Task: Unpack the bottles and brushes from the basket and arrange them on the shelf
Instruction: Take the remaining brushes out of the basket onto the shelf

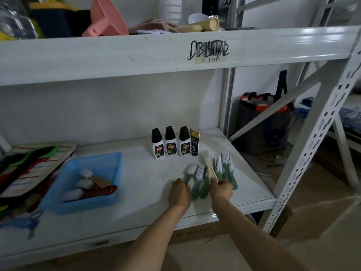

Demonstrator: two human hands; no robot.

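Blue plastic basket (pixel 84 180) sitting left on white metal shelf (pixel 136 192), three brown-handled white-bristle brushes (pixel 89 184) lying inside. Three white bottles with black caps (pixel 170 142) and black-gold tube (pixel 194 142) standing in row behind. Left hand (pixel 179 193) pinching leftmost green-handled brush (pixel 189 174). Right hand (pixel 221 187) gripping cream-handled brush (pixel 210 167) above green row (pixel 222 169). Advice: be lowering cream brush into gap, bristles facing back, handles parallel, left hand steadying neighbours.
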